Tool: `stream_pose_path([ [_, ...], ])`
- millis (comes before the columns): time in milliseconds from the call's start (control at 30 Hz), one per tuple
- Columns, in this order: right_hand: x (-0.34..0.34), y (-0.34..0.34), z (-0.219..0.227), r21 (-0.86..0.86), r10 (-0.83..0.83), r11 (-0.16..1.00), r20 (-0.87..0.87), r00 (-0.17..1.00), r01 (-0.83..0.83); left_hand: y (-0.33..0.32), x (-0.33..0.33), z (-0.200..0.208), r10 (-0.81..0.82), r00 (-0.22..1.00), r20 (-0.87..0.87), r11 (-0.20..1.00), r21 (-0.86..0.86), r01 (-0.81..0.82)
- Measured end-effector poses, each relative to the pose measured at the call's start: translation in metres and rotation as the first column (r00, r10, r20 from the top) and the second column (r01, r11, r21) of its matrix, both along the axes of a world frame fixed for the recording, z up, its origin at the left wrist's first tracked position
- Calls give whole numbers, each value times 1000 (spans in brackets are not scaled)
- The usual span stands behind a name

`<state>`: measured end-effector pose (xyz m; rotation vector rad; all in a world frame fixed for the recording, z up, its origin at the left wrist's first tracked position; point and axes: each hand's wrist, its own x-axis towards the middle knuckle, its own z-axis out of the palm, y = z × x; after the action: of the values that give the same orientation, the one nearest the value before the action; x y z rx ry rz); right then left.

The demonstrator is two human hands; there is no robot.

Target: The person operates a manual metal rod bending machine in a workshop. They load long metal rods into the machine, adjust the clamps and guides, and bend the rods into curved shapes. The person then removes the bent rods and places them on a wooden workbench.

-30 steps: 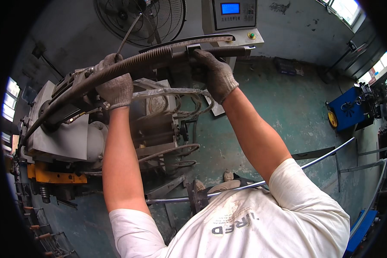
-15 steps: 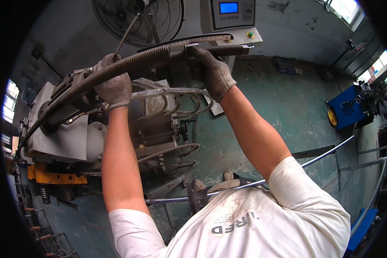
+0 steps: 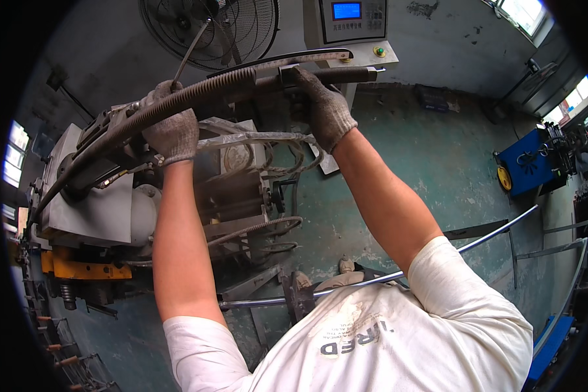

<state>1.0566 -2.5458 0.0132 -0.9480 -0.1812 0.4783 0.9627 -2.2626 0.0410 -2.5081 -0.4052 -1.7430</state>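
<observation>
My left hand [image 3: 173,130], in a grey knit glove, is closed behind a long ribbed rod [image 3: 166,104]. The rod hides its fingers, so what they hold cannot be made out. A thin metal rod [image 3: 194,52] rises from beside this hand. My right hand [image 3: 323,108], gloved alike, is wrapped round a small metal block [image 3: 289,74] on a dark round bar [image 3: 346,76]. A pale strip with ruler-like marks [image 3: 320,57] runs just beyond the bar. Under and left of my left hand stands a grey machine [image 3: 88,219].
A caged fan [image 3: 242,39] and a control box [image 3: 379,32] with a blue screen stand at the far side. Loose hoses [image 3: 294,157] hang beside the machine. A long shiny tube [image 3: 464,248] crosses close to my body. A blue cart [image 3: 526,170] is at right.
Both hands have shifted very slightly leftward, and the ribbed rod and dark bar have moved a little with them. My grips look the same.
</observation>
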Motion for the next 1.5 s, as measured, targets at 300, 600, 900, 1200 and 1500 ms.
stream_pose_path([
  [300,1,-1,-1,2,9,1000,30,1000,-9,1,0,0,14,1000,-9,1000,15,-14],
  [600,8,0,-9,-3,-3,1000,68,998,3,2,1,-1,15,1000,6,999,40,-16],
  [900,1,-1,-2,-99,-46,994,74,996,53,5,2,-2,7,1000,26,997,73,-9],
  [1200,1,0,1,-229,-116,965,67,991,128,5,2,-5,10,999,36,998,67,-12],
  [1500,3,-1,1,-233,-131,962,64,989,143,4,2,-2,0,1000,14,998,60,0],
])
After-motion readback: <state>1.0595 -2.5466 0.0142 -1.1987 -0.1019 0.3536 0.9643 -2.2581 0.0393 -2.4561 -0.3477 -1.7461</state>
